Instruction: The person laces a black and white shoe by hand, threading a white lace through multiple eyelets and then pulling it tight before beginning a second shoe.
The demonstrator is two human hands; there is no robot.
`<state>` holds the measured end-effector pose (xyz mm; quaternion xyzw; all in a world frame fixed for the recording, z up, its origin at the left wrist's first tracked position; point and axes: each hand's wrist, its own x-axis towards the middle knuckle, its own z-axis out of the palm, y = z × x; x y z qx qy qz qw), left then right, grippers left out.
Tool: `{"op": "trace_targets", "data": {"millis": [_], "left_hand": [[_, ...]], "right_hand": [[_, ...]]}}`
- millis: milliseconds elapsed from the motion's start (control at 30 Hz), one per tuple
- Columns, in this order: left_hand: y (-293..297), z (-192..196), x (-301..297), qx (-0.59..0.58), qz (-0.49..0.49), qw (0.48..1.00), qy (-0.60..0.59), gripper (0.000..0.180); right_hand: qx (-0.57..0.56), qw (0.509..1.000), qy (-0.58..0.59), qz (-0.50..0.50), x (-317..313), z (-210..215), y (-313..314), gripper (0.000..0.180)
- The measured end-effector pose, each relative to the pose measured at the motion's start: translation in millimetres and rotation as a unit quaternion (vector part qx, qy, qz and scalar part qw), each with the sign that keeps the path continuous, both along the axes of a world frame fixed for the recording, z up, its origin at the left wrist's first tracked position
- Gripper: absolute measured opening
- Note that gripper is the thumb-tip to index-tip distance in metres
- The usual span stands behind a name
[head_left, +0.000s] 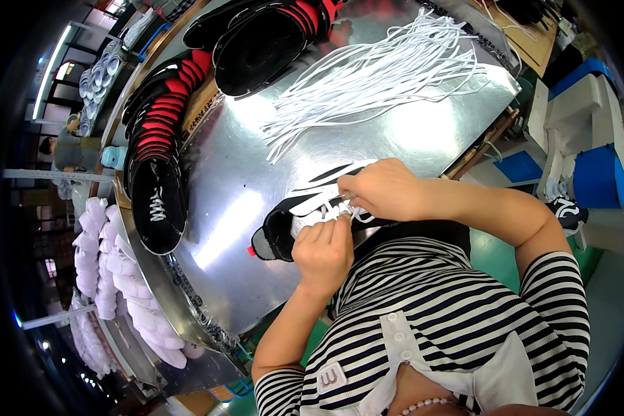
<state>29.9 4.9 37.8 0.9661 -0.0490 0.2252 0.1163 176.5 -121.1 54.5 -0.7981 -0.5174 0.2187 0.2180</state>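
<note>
Steel surface: polished metal table [256, 208] fills the middle of the view, glaring with reflected light; its near edge curves from lower left toward the person's chest, its far right corner ends beside a wooden strip.
Shoe in hand: black shoe upper [284, 232] with white panel lies at the near edge of the table, just in front of the striped shirt, toe end pointing left.
Left hand: left hand [322, 249] is clenched over the near side of the shoe, fingers curled, thumb side pinching a white lace [340, 208] at the eyelets.
Right hand: right hand [385, 188] comes in from the right, fingertips pinched on the same lace just above the shoe's tongue; the two hands almost touch.
Loose laces: bundle of white laces [381, 76] fans out on the far part of the table, well apart from the hands.
Stacked uppers: row of black-and-red uppers [156, 139] overlaps along the left edge; a second pile [263, 35] sits at the far edge.
Open room: bare steel between the shoe, the laces and the left row.
Beyond the left rim: white soles [111, 291] piled below the table edge.
Right side: blue and white boxes [589, 139] stand off the table on a green floor.
</note>
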Motion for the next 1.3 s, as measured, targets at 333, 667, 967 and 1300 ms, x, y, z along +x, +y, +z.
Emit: {"op": "trace_targets", "data": {"millis": [333,667,967,1300], "left_hand": [[1.1,6.7,7.3,-0.086,-0.059,0.994,0.013,0.015],[15.0,9.3,12.6,-0.115,-0.079,0.988,0.071,0.027],[25.3,23.4,12.1,-0.347,0.140,0.901,0.222,0.061],[24.0,-11.2,16.6,-0.205,0.243,0.943,0.102,0.043]], "right_hand": [[0.211,0.955,0.152,-0.143,33.6,49.3,0.4,0.017],[0.395,0.859,0.271,-0.183,45.9,36.5,-25.6,0.017],[0.213,0.887,0.396,-0.101,20.1,-13.5,7.4,0.010],[0.202,0.957,0.203,-0.052,18.3,-33.7,38.6,0.014]]}}
